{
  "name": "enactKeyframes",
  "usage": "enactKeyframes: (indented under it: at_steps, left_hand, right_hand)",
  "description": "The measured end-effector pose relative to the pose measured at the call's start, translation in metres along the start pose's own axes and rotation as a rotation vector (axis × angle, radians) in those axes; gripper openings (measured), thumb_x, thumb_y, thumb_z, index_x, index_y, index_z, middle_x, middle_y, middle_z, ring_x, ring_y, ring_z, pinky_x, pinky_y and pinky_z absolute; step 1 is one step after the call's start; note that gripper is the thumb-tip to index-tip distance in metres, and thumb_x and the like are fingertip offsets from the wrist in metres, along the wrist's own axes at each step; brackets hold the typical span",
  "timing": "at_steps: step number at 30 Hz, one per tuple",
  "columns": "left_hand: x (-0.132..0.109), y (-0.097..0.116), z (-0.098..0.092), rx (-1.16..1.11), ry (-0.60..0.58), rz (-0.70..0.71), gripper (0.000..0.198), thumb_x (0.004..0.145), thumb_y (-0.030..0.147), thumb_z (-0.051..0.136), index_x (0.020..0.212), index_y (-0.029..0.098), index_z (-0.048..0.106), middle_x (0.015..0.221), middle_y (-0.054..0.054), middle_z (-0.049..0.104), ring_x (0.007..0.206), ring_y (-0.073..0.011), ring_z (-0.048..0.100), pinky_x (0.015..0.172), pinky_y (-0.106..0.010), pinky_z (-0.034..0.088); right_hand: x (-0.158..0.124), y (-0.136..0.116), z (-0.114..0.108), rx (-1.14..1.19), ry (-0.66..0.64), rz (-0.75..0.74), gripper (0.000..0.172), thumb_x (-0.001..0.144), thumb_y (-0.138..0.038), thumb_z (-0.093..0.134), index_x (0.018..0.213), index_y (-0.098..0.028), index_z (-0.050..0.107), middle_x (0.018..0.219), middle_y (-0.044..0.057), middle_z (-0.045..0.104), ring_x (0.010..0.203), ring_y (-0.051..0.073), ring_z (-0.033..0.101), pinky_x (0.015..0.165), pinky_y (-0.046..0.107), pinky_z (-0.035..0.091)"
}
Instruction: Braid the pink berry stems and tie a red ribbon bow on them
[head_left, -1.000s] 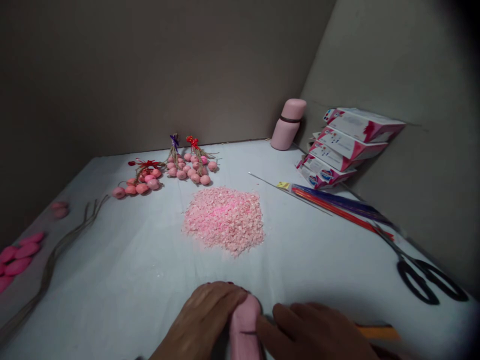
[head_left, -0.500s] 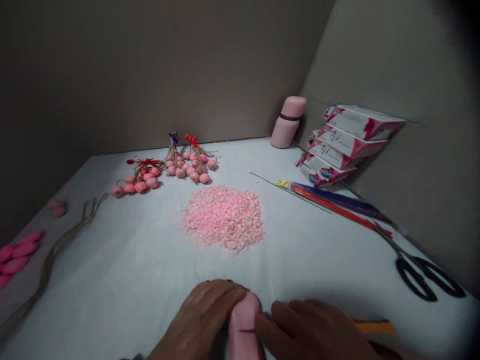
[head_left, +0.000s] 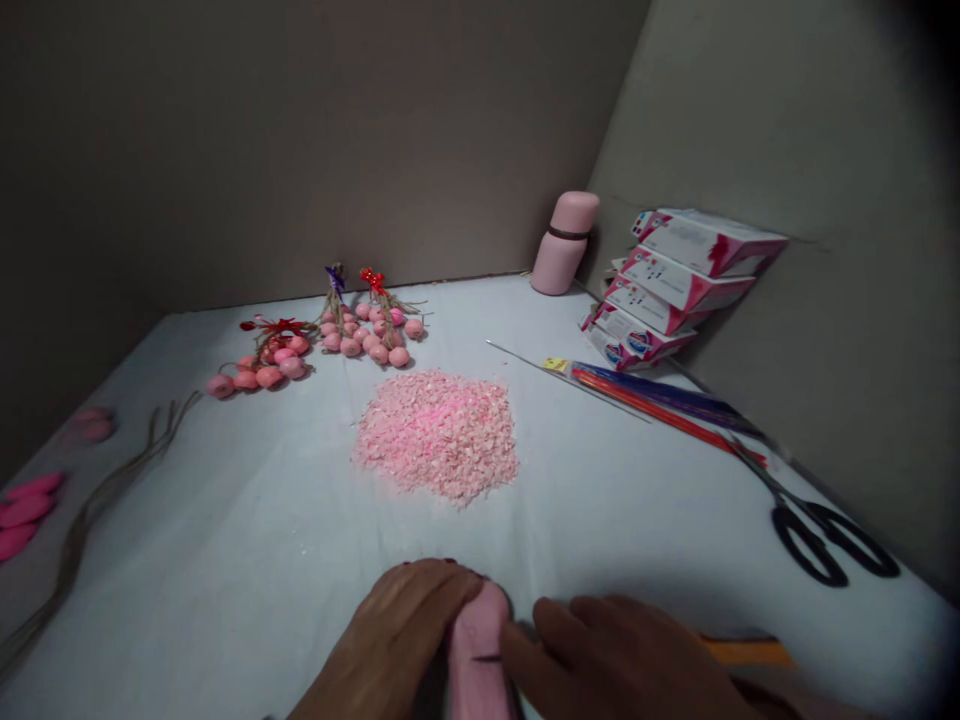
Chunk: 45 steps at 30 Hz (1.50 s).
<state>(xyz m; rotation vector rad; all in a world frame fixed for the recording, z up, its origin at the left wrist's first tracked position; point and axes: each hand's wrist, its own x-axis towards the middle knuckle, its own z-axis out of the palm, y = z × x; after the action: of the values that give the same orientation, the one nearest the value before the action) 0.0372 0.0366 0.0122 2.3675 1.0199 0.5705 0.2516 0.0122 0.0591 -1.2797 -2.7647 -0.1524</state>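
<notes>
A long pink object (head_left: pixel 480 655) with a rounded end and a dark slit lies at the bottom centre, partly cut off by the frame. My left hand (head_left: pixel 401 630) is wrapped round its left side and far end, thumb on top. At its right side is my right hand (head_left: pixel 600 655), fingers bent, with the thumb or a finger touching the edge near the slit; what else it may hold is hidden. Beyond both hands sits a flat heap of pink flakes (head_left: pixel 439 435), brighter pink in the middle.
Pink balls (head_left: pixel 375 335) tied in bunches lie at the back left, dry stems (head_left: pixel 82 520) and bright pink pieces (head_left: pixel 28 510) at the left. A pink bottle (head_left: pixel 562 245), stacked boxes (head_left: pixel 682 280), coloured strips (head_left: pixel 660 400) and black-handled scissors (head_left: pixel 817 535) are on the right.
The whole scene has shifted slightly left in the view. Both hands keep nearly the same hold and place around the pink object.
</notes>
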Motion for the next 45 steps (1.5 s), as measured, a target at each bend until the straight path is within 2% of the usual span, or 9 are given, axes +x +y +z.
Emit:
enactKeyframes:
  at_steps: [7, 10, 16, 20, 26, 34, 45]
  left_hand:
    - [-0.002, -0.007, 0.005, -0.006, -0.014, 0.023, 0.039, 0.09, 0.039, 0.027, 0.128, 0.034, 0.03, 0.12, -0.002, 0.057, 0.11, -0.0206, 0.052, 0.093, -0.038, 0.043]
    - [-0.001, -0.008, 0.004, -0.027, -0.004, 0.029, 0.041, 0.089, 0.042, 0.03, 0.129, 0.032, 0.032, 0.12, -0.003, 0.057, 0.11, -0.0222, 0.051, 0.092, -0.039, 0.044]
    - [-0.001, -0.005, 0.005, 0.012, 0.018, -0.009, 0.039, 0.088, 0.033, 0.038, 0.127, 0.033, 0.034, 0.118, -0.001, 0.058, 0.108, -0.0215, 0.053, 0.091, -0.039, 0.044]
    - [0.002, 0.0, 0.0, 0.01, 0.013, -0.028, 0.041, 0.086, 0.031, 0.043, 0.125, 0.034, 0.035, 0.117, -0.001, 0.059, 0.107, -0.0207, 0.054, 0.091, -0.038, 0.045]
    - [0.009, 0.006, -0.012, -0.045, -0.06, -0.04, 0.045, 0.081, 0.026, 0.051, 0.125, 0.035, 0.041, 0.119, 0.002, 0.059, 0.106, -0.022, 0.056, 0.094, -0.037, 0.044]
    - [0.007, 0.004, -0.013, -0.074, -0.059, -0.033, 0.05, 0.082, 0.03, 0.052, 0.128, 0.038, 0.035, 0.121, 0.003, 0.058, 0.107, -0.0239, 0.055, 0.094, -0.039, 0.045]
    - [0.007, 0.004, -0.015, -0.086, -0.061, 0.006, 0.052, 0.083, 0.036, 0.049, 0.131, 0.037, 0.03, 0.123, 0.001, 0.056, 0.107, -0.0229, 0.055, 0.095, -0.039, 0.043]
  right_hand:
    - [0.001, 0.005, 0.002, 0.036, -0.021, 0.005, 0.024, 0.071, -0.027, 0.057, 0.093, -0.022, 0.048, 0.061, -0.007, 0.058, 0.04, 0.013, 0.054, 0.036, 0.03, 0.028]
    - [-0.001, 0.005, 0.001, 0.049, -0.048, -0.006, 0.026, 0.072, -0.028, 0.057, 0.095, -0.022, 0.047, 0.061, -0.007, 0.058, 0.04, 0.013, 0.053, 0.035, 0.03, 0.026]
    - [-0.003, 0.007, 0.0, 0.065, -0.048, -0.003, 0.022, 0.073, -0.028, 0.056, 0.092, -0.022, 0.046, 0.061, -0.008, 0.058, 0.041, 0.013, 0.052, 0.037, 0.031, 0.025]
    - [-0.004, 0.008, 0.001, 0.076, -0.049, 0.002, 0.02, 0.073, -0.029, 0.057, 0.087, -0.023, 0.045, 0.061, -0.008, 0.058, 0.04, 0.013, 0.051, 0.037, 0.031, 0.023]
    - [-0.005, 0.009, 0.003, 0.086, -0.067, 0.002, 0.02, 0.072, -0.03, 0.059, 0.08, -0.024, 0.041, 0.059, -0.009, 0.056, 0.039, 0.013, 0.05, 0.037, 0.032, 0.02]
    - [-0.009, 0.01, 0.002, 0.138, -0.187, 0.02, 0.019, 0.073, -0.027, 0.058, 0.081, -0.024, 0.042, 0.065, -0.006, 0.058, 0.046, 0.015, 0.055, 0.038, 0.031, 0.021]
    - [-0.009, 0.009, 0.001, 0.169, -0.179, 0.082, 0.017, 0.073, -0.03, 0.058, 0.079, -0.024, 0.043, 0.064, -0.006, 0.058, 0.048, 0.015, 0.055, 0.041, 0.03, 0.024]
